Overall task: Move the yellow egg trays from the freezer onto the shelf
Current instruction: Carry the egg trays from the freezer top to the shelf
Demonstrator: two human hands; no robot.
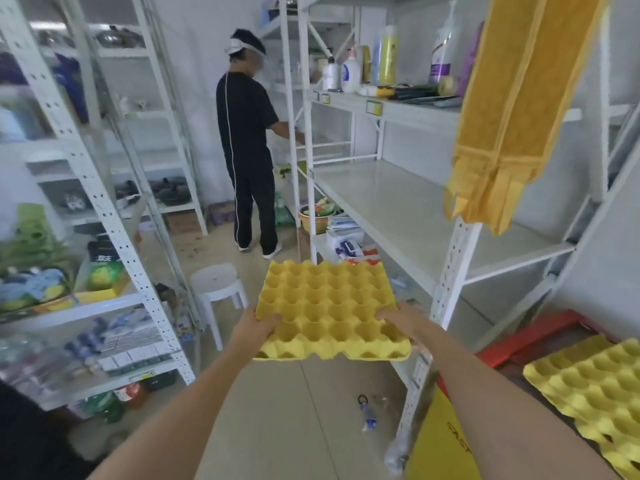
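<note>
I hold a yellow egg tray (329, 310) level in front of me, over the aisle floor. My left hand (256, 329) grips its left edge and my right hand (398, 318) grips its right edge. Another yellow egg tray (588, 386) lies at the lower right on top of the red-rimmed freezer (540, 336). To the right of the held tray stands the white metal shelf (398, 206), whose middle board is bare.
A person in black (247, 147) stands at the far end of the aisle, facing the shelves. A white stool (218, 285) is on the floor ahead left. A yellow cloth (512, 109) hangs from the shelf upright. Stocked racks line the left side. Small litter (367, 414) lies on the floor.
</note>
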